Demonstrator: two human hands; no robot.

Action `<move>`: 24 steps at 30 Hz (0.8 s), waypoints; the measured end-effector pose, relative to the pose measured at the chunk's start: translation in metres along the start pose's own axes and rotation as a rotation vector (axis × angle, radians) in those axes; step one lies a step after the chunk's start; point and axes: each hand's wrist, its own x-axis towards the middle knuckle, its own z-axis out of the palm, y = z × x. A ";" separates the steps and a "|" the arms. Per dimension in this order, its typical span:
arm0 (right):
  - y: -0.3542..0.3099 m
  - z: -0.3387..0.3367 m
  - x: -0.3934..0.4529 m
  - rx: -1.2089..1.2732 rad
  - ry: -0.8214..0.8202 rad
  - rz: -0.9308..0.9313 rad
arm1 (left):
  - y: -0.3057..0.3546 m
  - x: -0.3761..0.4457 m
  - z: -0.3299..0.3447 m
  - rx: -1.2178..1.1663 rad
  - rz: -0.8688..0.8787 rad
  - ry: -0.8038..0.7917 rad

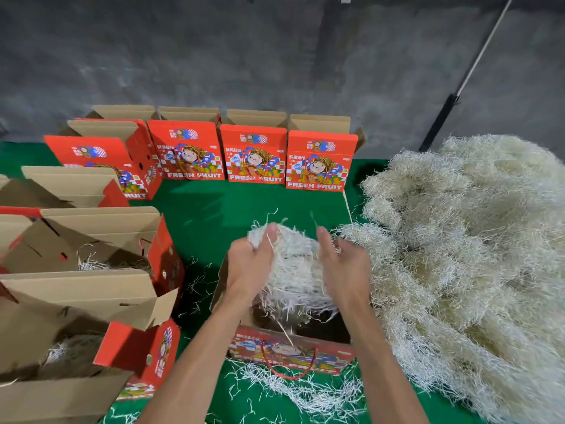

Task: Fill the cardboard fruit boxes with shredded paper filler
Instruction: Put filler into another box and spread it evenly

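Both hands, the left hand [249,264] and the right hand [344,267], grip a clump of paper [293,264] between them, right over the open box [290,351], likely so it drops straight in. The big paper pile [464,240] lies close on the right. More boxes [253,153] stand behind and left on the green counter [214,209], none in the way.

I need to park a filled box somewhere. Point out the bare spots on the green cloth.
Bare green cloth lies between the back row of boxes, the left boxes and the shredded paper pile. In front of the near box, loose shreds litter the cloth; the left side is crowded.
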 end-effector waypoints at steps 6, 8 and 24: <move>0.005 -0.029 0.010 -0.033 -0.013 0.011 | -0.023 0.019 -0.025 -0.058 -0.032 -0.139; 0.004 -0.027 0.008 0.008 -0.022 0.013 | -0.024 0.016 -0.020 0.006 -0.129 -0.159; 0.041 -0.015 -0.009 -0.599 -0.405 0.008 | -0.065 0.005 -0.026 0.547 -0.246 -0.476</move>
